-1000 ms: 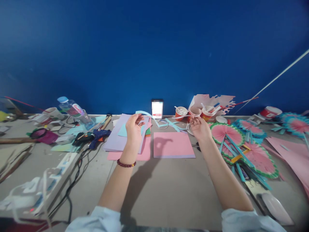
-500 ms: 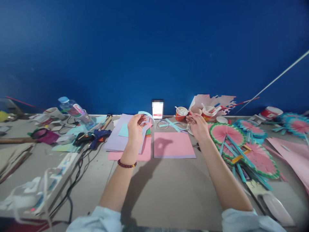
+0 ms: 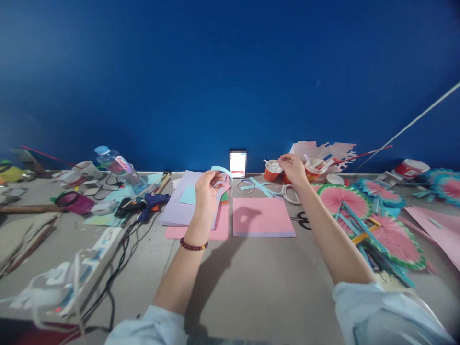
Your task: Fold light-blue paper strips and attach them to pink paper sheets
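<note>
My left hand (image 3: pixel 206 192) is raised over the stacked coloured sheets (image 3: pixel 179 206), its fingers closed on a thin light-blue paper strip (image 3: pixel 224 170) that curls out to the right. My right hand (image 3: pixel 293 168) reaches to the back of the table with fingers stretched out. Its fingertips are at the right rim of a red paper cup (image 3: pixel 272 175) holding small white pieces; whether they touch it I cannot tell. Between my forearms lies a pink sheet (image 3: pixel 264 215) with a lilac edge below it. Black-handled scissors (image 3: pixel 304 220) lie at its right side.
A lit phone (image 3: pixel 237 164) leans on the blue wall. Pleated pink-and-green paper fans (image 3: pixel 395 239) crowd the right. To the left are a blue glue gun (image 3: pixel 149 206), a tilted water bottle (image 3: pixel 122 170), a power strip (image 3: pixel 91 268) and black cables (image 3: pixel 113 268).
My right hand has moved up and slightly left to the cup with white pieces, uncovering the scissors and a roll of tape. My left hand keeps the strip; the view has shifted slightly.
</note>
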The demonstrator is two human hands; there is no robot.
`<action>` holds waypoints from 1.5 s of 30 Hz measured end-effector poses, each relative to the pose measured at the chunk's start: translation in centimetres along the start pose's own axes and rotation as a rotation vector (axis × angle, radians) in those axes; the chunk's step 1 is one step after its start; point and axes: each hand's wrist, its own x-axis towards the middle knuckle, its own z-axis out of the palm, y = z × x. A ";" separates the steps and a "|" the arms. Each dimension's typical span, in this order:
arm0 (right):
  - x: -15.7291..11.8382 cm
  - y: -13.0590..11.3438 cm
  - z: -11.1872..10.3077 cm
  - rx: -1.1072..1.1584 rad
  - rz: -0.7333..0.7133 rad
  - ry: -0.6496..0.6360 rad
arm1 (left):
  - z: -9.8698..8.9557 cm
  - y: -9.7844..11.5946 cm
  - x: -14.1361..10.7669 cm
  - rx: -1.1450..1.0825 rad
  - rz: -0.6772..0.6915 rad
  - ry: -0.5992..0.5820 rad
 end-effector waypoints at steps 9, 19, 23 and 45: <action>1.9 0.2 1.5 -0.660 -0.117 -0.202 | 0.0 -0.1 -0.1 0.011 -0.018 -0.009; 3.9 -0.4 2.9 -0.947 -0.075 -0.449 | 0.2 -0.3 -0.3 0.041 -0.038 -0.031; 4.4 -0.9 3.3 -1.001 -0.035 -0.501 | 0.1 -0.2 -0.2 0.042 -0.040 -0.035; 1.4 -3.8 1.8 -0.828 -0.097 -0.347 | 0.8 0.3 -0.9 -0.005 -0.114 -0.052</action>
